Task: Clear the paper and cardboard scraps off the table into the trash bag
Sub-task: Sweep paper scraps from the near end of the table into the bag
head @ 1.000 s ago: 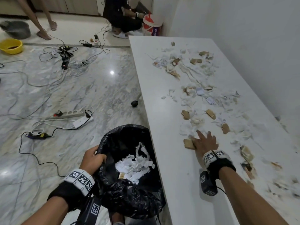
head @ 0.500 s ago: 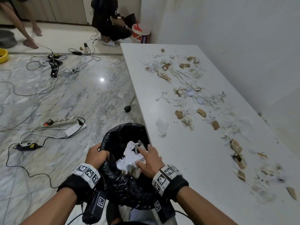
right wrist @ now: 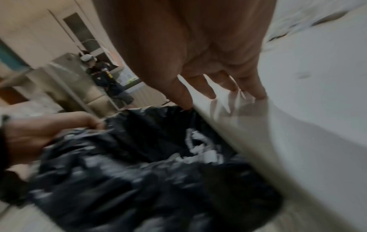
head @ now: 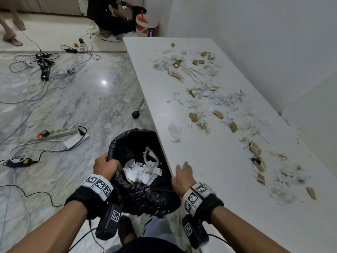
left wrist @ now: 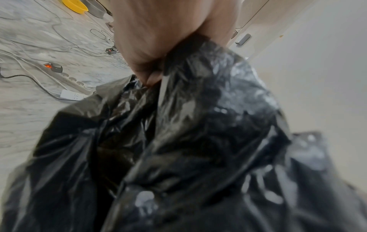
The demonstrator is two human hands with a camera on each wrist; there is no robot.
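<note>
A black trash bag [head: 138, 143] hangs open beside the white table's [head: 209, 179] near left edge, with white paper scraps [head: 142, 172] inside. My left hand [head: 104, 166] grips the bag's left rim [left wrist: 178, 66]. My right hand [head: 182, 175] hovers over the table edge next to the bag, fingers [right wrist: 256, 87] straight and spread, holding nothing. White paper and brown cardboard scraps [head: 218, 114] lie scattered along the table's middle and right side. One white crumpled piece [head: 174, 132] sits alone near the left edge.
A wall runs along the table's right side. Power strips [head: 60, 133] and cables [head: 27, 84] lie on the marble floor at left. A person [head: 111, 17] crouches beyond the table's far end beside a red-and-white bucket [head: 146, 24]. A table castor [head: 135, 114] stands on the floor.
My right hand swept scraps from the table into the bag, let them go, and has now come out to the table edge. The left hand kept hold of the bag rim.
</note>
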